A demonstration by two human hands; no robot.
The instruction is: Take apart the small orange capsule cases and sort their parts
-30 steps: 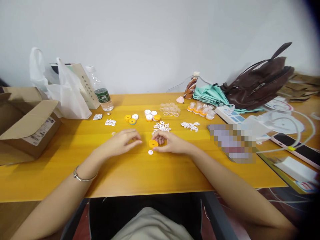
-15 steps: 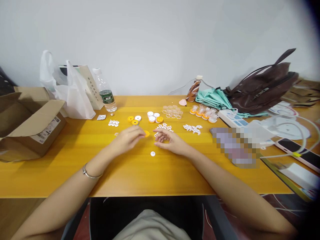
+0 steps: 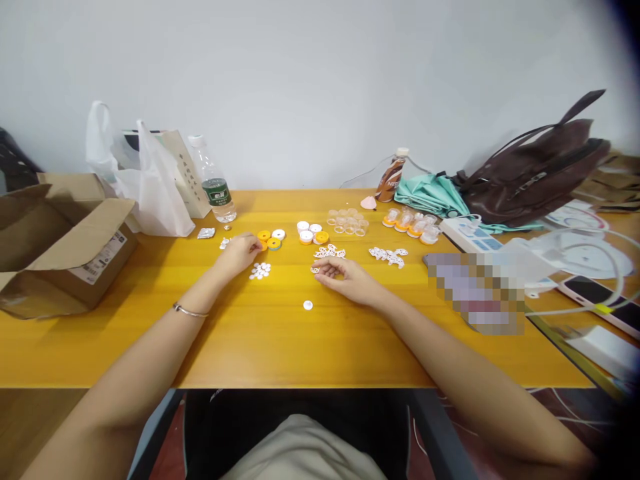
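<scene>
My left hand [image 3: 243,251] is closed in a pinch on a yellow round cap [image 3: 263,246] at the left group of caps. Beside it stand another yellow cap [image 3: 263,235], a white cap [image 3: 279,235] and a yellow-and-grey cap [image 3: 275,244]. Small white discs [image 3: 260,270] lie just below that hand. My right hand [image 3: 345,279] has curled fingers, with thumb and fingertips at a small white cut-out piece [image 3: 315,270]. More white cut-out pieces [image 3: 330,251] form a pile behind it. A single white disc [image 3: 308,305] lies nearer me, between the hands.
White and yellow caps [image 3: 306,237], clear rings [image 3: 347,221] and orange-based clear assemblies [image 3: 411,225] stand farther back. More white pieces [image 3: 389,256] lie right of my right hand. A cardboard box [image 3: 65,247] and water bottle [image 3: 217,187] are left; a brown bag [image 3: 535,173] is right.
My left hand has moved left and back with the yellow cap to the left group of caps, uncovering the small white discs. My right hand's fingers have drawn closer together by the cut-out pieces.
</scene>
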